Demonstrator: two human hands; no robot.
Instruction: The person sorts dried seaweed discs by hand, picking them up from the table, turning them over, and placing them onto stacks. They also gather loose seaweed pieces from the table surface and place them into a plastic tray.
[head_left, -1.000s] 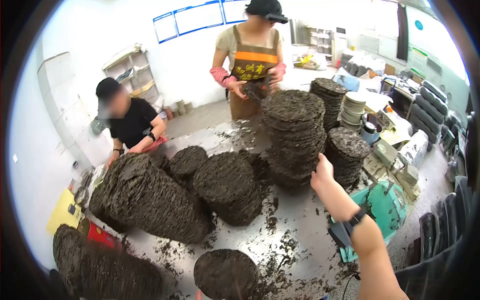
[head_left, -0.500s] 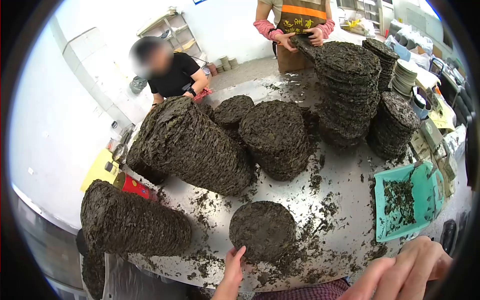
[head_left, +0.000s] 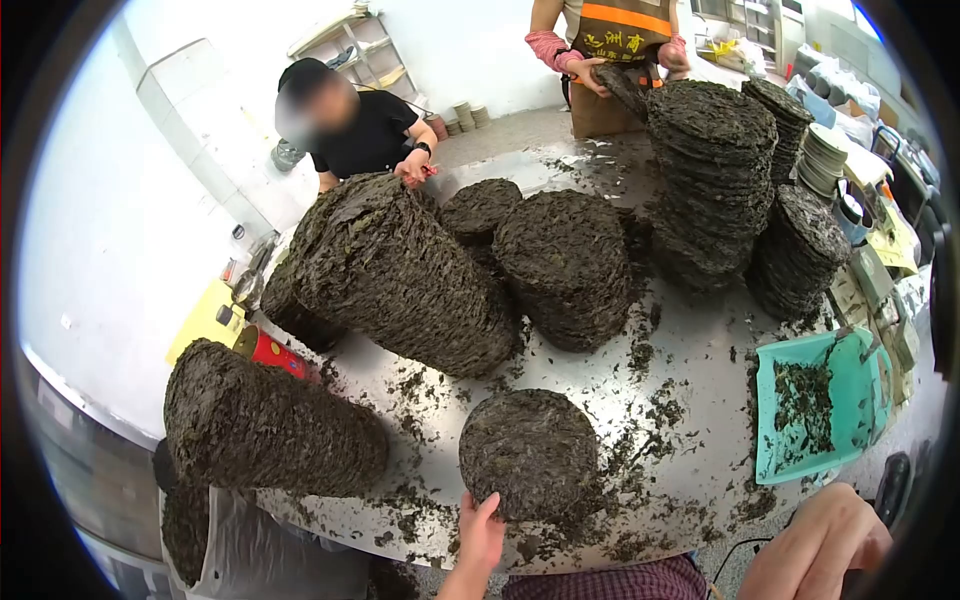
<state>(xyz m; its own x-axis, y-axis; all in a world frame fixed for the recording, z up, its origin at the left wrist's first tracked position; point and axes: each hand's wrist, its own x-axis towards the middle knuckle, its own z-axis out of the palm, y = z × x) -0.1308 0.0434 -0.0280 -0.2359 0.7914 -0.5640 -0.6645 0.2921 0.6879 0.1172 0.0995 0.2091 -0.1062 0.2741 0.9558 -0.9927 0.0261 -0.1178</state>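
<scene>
Left hand, loosely spread, touching dark round stack, right hand, hold unclear, brown apron, yellow 洲 legible

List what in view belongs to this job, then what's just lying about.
Job, apparently:
round, dark, leafy stack at the left hand
tall, dark, cylindrical stack by the aproned co-worker

Lying about, probably:
red, cylindrical container
teal, plastic, scoop-shaped tray
stacked pale, round discs
</scene>
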